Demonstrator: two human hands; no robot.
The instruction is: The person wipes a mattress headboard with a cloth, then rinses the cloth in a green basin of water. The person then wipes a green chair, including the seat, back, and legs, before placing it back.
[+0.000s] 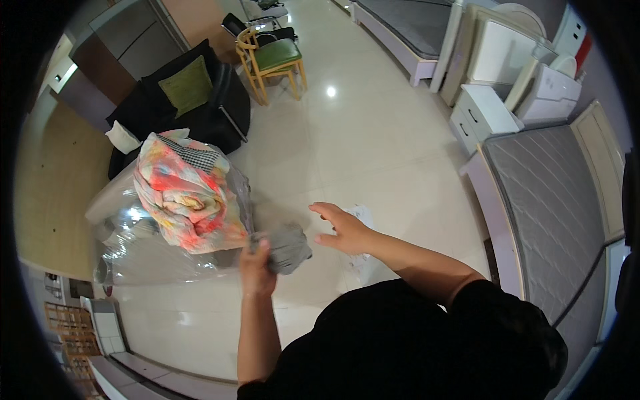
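My left hand (258, 267) grips a bunched grey cloth (289, 248), its thumb on top and the cloth hanging off to the right. To the right, my right hand (347, 231) is held in the air with fingers apart and nothing in it. Just left of the cloth lies a crumpled pink, yellow and white tie-dye blanket (192, 197) with a black-and-white checked patch (192, 154). It rests on furniture wrapped in clear plastic film (155, 257). Partly behind my right hand, a white sheet with dark marks (361, 215) is on the floor.
A black sofa (232, 107) with a green cushion (187, 86) stands beyond the blanket. Behind it is a wooden chair with a green seat (275, 55). At right are a bed with a grey mattress (545, 185) and a white nightstand (482, 112). Glossy tiles (380, 135) cover the floor.
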